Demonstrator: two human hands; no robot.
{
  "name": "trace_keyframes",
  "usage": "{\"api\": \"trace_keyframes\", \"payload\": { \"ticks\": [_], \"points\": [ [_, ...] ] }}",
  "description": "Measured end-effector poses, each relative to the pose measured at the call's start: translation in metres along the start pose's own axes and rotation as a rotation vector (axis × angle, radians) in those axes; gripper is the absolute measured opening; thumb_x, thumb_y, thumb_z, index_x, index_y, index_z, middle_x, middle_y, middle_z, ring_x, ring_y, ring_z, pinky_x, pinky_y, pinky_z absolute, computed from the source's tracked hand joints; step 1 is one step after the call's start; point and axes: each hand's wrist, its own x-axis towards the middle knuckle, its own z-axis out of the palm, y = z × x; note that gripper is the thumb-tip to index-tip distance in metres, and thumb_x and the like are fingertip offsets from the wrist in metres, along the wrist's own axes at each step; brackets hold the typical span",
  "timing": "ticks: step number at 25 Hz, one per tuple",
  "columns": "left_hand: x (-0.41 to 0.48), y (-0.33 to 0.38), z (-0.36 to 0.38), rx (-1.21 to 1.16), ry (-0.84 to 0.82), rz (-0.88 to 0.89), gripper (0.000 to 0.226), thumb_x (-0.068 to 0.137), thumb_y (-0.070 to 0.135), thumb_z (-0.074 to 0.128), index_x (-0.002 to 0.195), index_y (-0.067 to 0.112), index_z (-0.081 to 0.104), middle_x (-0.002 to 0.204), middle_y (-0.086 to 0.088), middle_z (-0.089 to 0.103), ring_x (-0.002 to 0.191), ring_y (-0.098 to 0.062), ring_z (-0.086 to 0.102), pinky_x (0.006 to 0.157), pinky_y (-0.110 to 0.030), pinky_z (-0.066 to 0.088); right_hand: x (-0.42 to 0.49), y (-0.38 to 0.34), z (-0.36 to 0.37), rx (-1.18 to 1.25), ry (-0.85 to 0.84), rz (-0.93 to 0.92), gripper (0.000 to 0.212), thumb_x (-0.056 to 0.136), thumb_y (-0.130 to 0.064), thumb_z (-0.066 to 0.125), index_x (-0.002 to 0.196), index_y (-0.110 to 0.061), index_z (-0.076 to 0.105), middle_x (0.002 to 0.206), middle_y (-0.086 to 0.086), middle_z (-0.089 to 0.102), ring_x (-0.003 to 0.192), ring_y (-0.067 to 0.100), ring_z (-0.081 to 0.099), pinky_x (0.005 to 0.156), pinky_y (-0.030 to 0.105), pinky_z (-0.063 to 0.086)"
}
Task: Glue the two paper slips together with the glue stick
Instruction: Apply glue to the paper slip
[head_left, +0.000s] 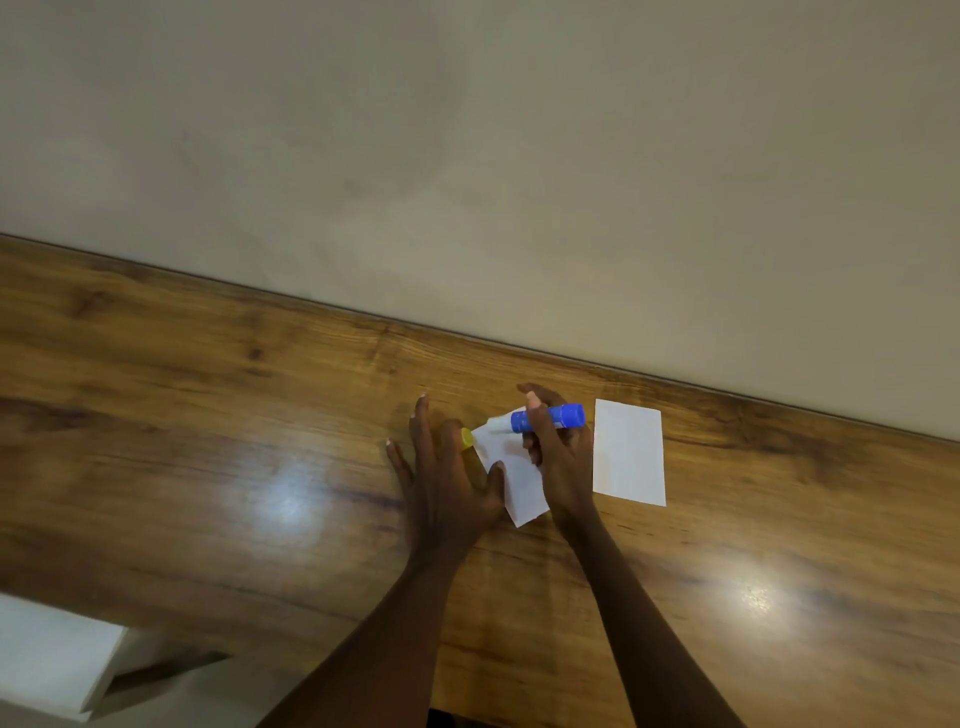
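A white paper slip (511, 470) lies tilted on the wooden table (208, 441). My left hand (447, 478) rests flat beside it with fingers spread, thumb pressing on the slip's left edge. A yellow cap (467, 438) peeks out under that hand's fingers. My right hand (558, 457) grips a blue glue stick (550, 417), held nearly level, its whitish tip pointing left over the slip's far corner. A second white slip (629, 452) lies flat just right of my right hand, untouched.
A beige wall (467, 156) rises directly behind the table's far edge. A white boxy object (52, 660) sits off the table's near left corner. Light glares show on the tabletop.
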Motion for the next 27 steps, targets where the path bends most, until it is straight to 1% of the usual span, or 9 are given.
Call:
{"api": "trace_keyframes", "payload": {
  "ticks": [1,3,8,10,14,20,24,26,27],
  "points": [
    [0.0,0.0,0.0,-0.004,0.002,0.006,0.056,0.071,0.039,0.065,0.114,0.011,0.044,0.149,-0.018,0.023,0.137,-0.034,0.024,0.11,-0.059,0.01,-0.001,0.002,0.003,-0.034,0.016,0.027,0.029,0.085,-0.022,0.057,0.106,-0.002,0.057,0.077,-0.001,0.061,0.065,0.008,0.052,0.055,0.0,0.042],
    [-0.001,-0.001,0.0,-0.023,0.004,0.015,0.055,0.071,0.04,0.064,0.113,0.012,0.044,0.149,-0.018,0.022,0.137,-0.033,0.024,0.109,-0.059,0.011,-0.002,0.005,0.005,-0.131,0.013,0.001,0.019,0.081,-0.009,0.061,0.097,0.001,0.06,0.082,0.008,0.062,0.064,0.008,0.051,0.055,-0.001,0.039],
    [-0.001,-0.001,0.001,-0.028,0.012,0.024,0.052,0.071,0.041,0.064,0.11,0.013,0.042,0.149,-0.017,0.023,0.136,-0.033,0.026,0.109,-0.06,0.013,-0.004,0.004,0.004,-0.251,-0.016,-0.075,0.013,0.076,-0.006,0.066,0.084,0.005,0.063,0.08,0.025,0.067,0.057,0.009,0.05,0.057,0.003,0.039],
    [-0.001,-0.001,0.001,-0.017,0.011,0.025,0.053,0.071,0.042,0.063,0.11,0.014,0.042,0.149,-0.017,0.023,0.135,-0.033,0.027,0.109,-0.06,0.013,-0.004,0.005,0.003,-0.305,-0.014,-0.113,0.014,0.076,-0.008,0.066,0.084,0.004,0.064,0.077,0.022,0.067,0.056,0.005,0.048,0.056,0.0,0.038],
    [-0.002,-0.001,0.0,-0.004,0.011,0.026,0.052,0.071,0.042,0.063,0.109,0.013,0.043,0.149,-0.018,0.024,0.135,-0.035,0.029,0.109,-0.059,0.013,0.005,0.005,-0.007,-0.388,0.044,-0.162,0.018,0.077,-0.014,0.067,0.09,-0.002,0.065,0.078,0.004,0.062,0.058,0.001,0.048,0.056,-0.005,0.036],
    [0.0,-0.001,0.001,0.028,0.0,0.015,0.055,0.069,0.041,0.066,0.111,0.01,0.046,0.149,-0.019,0.025,0.135,-0.037,0.027,0.109,-0.059,0.01,0.019,0.004,-0.022,-0.464,0.136,-0.202,0.02,0.077,-0.016,0.067,0.092,-0.003,0.064,0.087,0.016,0.069,0.057,0.003,0.048,0.057,-0.008,0.034],
    [0.0,-0.001,0.001,0.034,0.003,0.019,0.054,0.068,0.042,0.064,0.109,0.012,0.046,0.148,-0.018,0.026,0.136,-0.036,0.027,0.11,-0.059,0.009,0.006,0.001,-0.021,-0.35,0.204,-0.224,0.035,0.081,-0.015,0.063,0.115,-0.008,0.056,0.096,0.003,0.064,0.072,0.012,0.054,0.063,0.0,0.041],
    [0.0,-0.001,0.001,0.042,0.003,0.013,0.054,0.068,0.044,0.061,0.11,0.013,0.046,0.148,-0.018,0.026,0.136,-0.035,0.026,0.11,-0.059,0.01,-0.008,0.005,-0.019,-0.341,0.204,-0.25,0.041,0.081,-0.003,0.06,0.121,-0.009,0.051,0.097,0.006,0.065,0.075,0.017,0.059,0.074,0.019,0.047],
    [0.0,-0.001,0.001,0.04,-0.004,0.011,0.054,0.069,0.044,0.062,0.11,0.012,0.046,0.149,-0.018,0.025,0.136,-0.035,0.025,0.11,-0.059,0.01,-0.016,0.009,-0.018,-0.435,0.162,-0.248,0.044,0.079,0.001,0.06,0.121,-0.01,0.051,0.101,0.012,0.067,0.081,0.021,0.062,0.078,0.026,0.047]
  ]
}}
